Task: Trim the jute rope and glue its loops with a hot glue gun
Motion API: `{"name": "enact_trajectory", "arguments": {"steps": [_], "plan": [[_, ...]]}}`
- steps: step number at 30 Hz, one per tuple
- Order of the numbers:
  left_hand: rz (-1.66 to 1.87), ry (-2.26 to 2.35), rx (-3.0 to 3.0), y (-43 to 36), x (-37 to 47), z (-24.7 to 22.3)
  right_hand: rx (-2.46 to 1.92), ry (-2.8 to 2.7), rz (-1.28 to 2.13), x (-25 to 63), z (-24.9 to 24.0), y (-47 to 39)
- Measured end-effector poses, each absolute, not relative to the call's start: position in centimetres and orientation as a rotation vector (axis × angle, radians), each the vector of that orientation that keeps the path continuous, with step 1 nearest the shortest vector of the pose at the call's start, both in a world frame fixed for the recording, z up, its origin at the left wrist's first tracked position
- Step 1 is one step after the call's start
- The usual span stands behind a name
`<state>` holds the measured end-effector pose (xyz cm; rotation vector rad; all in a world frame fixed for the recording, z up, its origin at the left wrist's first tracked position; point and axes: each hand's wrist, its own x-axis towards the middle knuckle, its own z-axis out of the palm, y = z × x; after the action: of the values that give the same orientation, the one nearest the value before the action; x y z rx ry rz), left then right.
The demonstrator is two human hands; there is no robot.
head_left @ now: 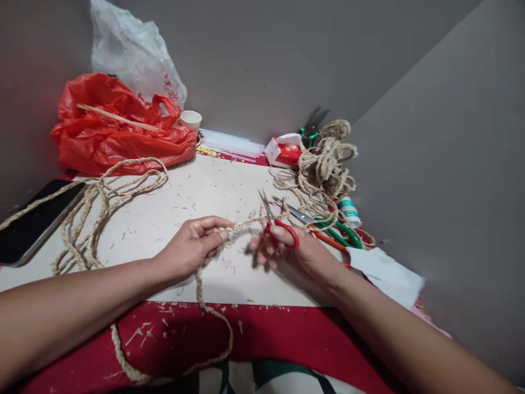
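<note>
My left hand (192, 243) pinches a braided straw rope (215, 312) over the white board. One stretch of the rope runs right from my fingertips; the other hangs down over the red cloth and loops back to the left. My right hand (287, 246) has its thumb in a handle of small red-handled scissors (281, 227). The scissor blades point up and away, slightly apart, close to the rope stretch. Some right fingers are blurred. Just beyond, larger scissors with green and orange handles (338, 232) lie on the board.
Coils of rope (92, 213) lie at left beside a black phone-like slab (41, 219). Behind are a red plastic bag (123, 137), a paper cup (191, 119) and translucent sticks (233, 143). Bundled rope (328, 164) and a small box (285, 150) stand at back right. Straw scraps litter the white board (205, 191).
</note>
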<state>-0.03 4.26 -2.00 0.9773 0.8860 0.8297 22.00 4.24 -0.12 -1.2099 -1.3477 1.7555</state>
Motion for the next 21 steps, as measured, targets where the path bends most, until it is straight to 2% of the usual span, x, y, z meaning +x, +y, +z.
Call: {"name": "enact_trajectory", "arguments": {"steps": [2, 9, 14, 21], "plan": [[0.823, 0.835, 0.968, 4.3, -0.1, -2.1, -1.193, -1.138, 1.807, 21.4, 0.2, 4.7], [0.747, 0.74, 0.922, 3.7, 0.0, -1.8, -1.131, -0.804, 1.452, 19.3, 1.3, 6.2], [0.839, 0.795, 1.079, 3.5, 0.0, -1.9, -1.021, -0.766, 1.38, 17.1, 2.0, 5.5], [0.924, 0.788, 1.243, 3.8, 0.4, -2.6, -0.961, -0.784, 1.332, 13.6, 6.6, 5.5]]}}
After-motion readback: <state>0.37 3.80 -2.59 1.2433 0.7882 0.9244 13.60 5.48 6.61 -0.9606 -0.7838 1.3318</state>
